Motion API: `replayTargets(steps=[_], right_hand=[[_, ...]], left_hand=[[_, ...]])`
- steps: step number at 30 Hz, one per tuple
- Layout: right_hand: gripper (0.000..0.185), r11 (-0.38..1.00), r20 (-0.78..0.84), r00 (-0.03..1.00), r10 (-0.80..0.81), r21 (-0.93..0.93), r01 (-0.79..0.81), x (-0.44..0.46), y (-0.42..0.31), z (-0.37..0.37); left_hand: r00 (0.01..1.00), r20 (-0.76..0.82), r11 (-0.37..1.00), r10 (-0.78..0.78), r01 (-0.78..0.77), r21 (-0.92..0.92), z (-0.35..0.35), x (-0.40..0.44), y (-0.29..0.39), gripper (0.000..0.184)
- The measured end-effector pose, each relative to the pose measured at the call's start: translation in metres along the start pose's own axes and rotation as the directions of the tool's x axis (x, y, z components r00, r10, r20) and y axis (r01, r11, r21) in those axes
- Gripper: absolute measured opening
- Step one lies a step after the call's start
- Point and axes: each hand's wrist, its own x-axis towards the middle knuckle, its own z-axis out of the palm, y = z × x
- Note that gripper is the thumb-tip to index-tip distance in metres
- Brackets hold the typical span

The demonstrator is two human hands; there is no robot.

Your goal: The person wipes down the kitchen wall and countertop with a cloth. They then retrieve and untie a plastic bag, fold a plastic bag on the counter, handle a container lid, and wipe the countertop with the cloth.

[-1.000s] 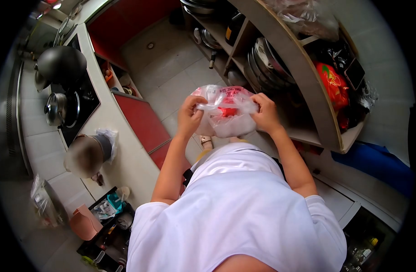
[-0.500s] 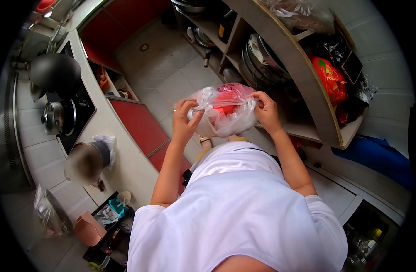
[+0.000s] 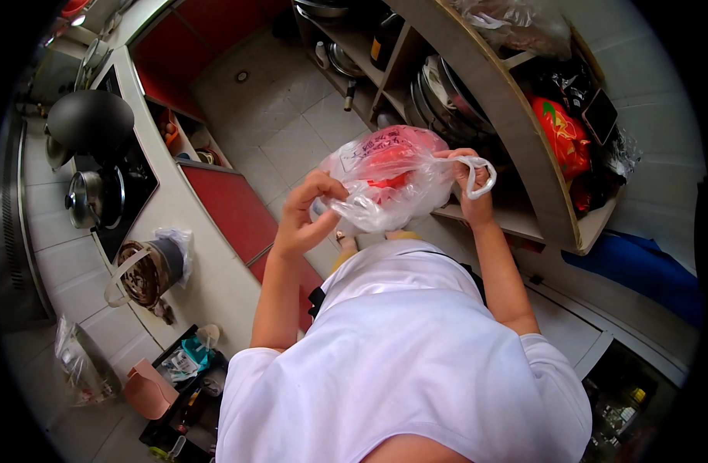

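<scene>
A translucent white plastic bag [image 3: 369, 204] with dark print and something red inside hangs between my two hands, in front of my body and above the tiled floor. My right hand [image 3: 474, 189] is closed round its gathered upper right part, and a white handle loop stands out beside the fingers. At the bag's left edge, my left hand [image 3: 306, 212] has its thumb and fingers curved round a bit of the thin plastic. What exactly lies in the bag is blurred by the film.
Left, a counter [image 3: 203, 255] bears a stove with a pot [image 3: 85, 199] and a wok [image 3: 90, 122], plus a brown-filled container [image 3: 149, 270]. Right stands a shelf unit [image 3: 516, 108] with pans, a red bag [image 3: 558, 135] and a phone-like object [image 3: 600, 117]. A blue cloth [image 3: 640, 274] lies below it.
The bag looks wider and more spread. Its white handle loop now shows at my right hand, which has moved slightly right. My left hand has shifted a little left and down.
</scene>
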Motion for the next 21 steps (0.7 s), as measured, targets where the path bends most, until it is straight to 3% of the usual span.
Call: replayTargets(steps=[1, 2, 3, 4, 6, 8, 11, 12, 14, 16, 17, 18, 19, 20, 21], right_hand=[[0.014, 1.0, -0.011, 1.0, 0.0, 0.024, 0.0, 0.0, 0.0, -0.001], [0.014, 1.0, -0.012, 1.0, 0.001, 0.023, 0.0, -0.001, 0.001, -0.001], [0.014, 0.985, -0.036, 0.996, 0.075, 0.156, -0.069, -0.001, 0.002, -0.001], [0.014, 0.949, -0.05, 0.987, 0.152, 0.287, -0.132, -0.002, 0.004, -0.001], [0.014, 0.935, -0.045, 0.985, 0.167, 0.325, -0.143, -0.003, 0.021, -0.004], [0.015, 0.899, -0.091, 0.97, 0.227, 0.404, -0.172, -0.004, 0.033, -0.004], [0.02, 0.911, -0.104, 0.972, 0.213, 0.38, -0.159, -0.001, 0.038, -0.004], [0.02, 0.912, -0.107, 0.972, 0.212, 0.379, -0.157, -0.002, 0.032, 0.0], [0.024, 0.986, -0.1, 0.984, 0.147, 0.098, -0.137, 0.0, 0.008, 0.013], [0.027, 0.996, -0.064, 0.995, 0.077, 0.042, -0.075, 0.001, 0.004, 0.016], [0.029, 0.989, 0.024, 1.0, -0.011, -0.149, 0.014, 0.001, 0.006, 0.01], [0.03, 0.94, 0.131, 0.988, -0.084, -0.319, 0.122, 0.003, 0.008, 0.007], [0.028, 0.919, 0.131, 0.974, -0.184, -0.328, 0.218, 0.004, 0.012, 0.008], [0.018, 0.926, 0.079, 0.981, -0.177, -0.325, 0.193, 0.003, 0.012, 0.013], [0.023, 0.914, 0.078, 0.986, -0.149, -0.37, 0.168, 0.004, 0.01, 0.014]], left_hand=[[1.0, 0.001, 1.0, -0.001, 0.001, -0.002, -0.003, 0.003, 0.009, 0.025], [0.991, 0.136, 0.997, -0.013, 0.002, 0.083, -0.006, 0.006, 0.02, 0.027], [0.963, 0.266, 0.986, -0.037, -0.008, 0.167, -0.008, 0.008, 0.026, 0.03], [0.963, 0.266, 0.986, -0.037, -0.008, 0.166, -0.006, 0.01, 0.027, 0.03], [0.924, 0.381, 0.966, -0.037, -0.065, 0.252, 0.001, 0.012, 0.027, 0.032], [0.912, 0.402, 0.952, -0.083, -0.047, 0.302, 0.006, 0.012, 0.024, 0.028], [0.943, 0.295, 0.937, -0.155, 0.046, 0.346, 0.016, 0.009, 0.015, 0.017], [0.946, 0.258, 0.949, -0.198, 0.12, 0.291, 0.017, 0.008, 0.014, 0.013], [0.945, 0.219, 0.954, -0.241, 0.189, 0.233, 0.018, 0.009, 0.005, 0.014], [0.99, 0.138, 1.0, -0.005, 0.0, 0.03, 0.021, 0.014, -0.009, 0.015], [0.992, 0.1, 0.997, 0.072, -0.07, -0.029, 0.023, 0.015, -0.012, 0.017], [0.997, 0.069, 0.973, -0.028, 0.043, -0.225, 0.027, 0.016, -0.012, 0.019], [0.994, 0.062, 0.93, -0.092, 0.108, -0.351, 0.028, 0.014, -0.022, 0.021], [0.986, 0.055, 0.865, -0.156, 0.164, -0.474, 0.029, 0.011, -0.032, 0.024], [0.979, 0.041, 0.802, -0.199, 0.187, -0.567, 0.031, 0.007, -0.043, 0.024]])
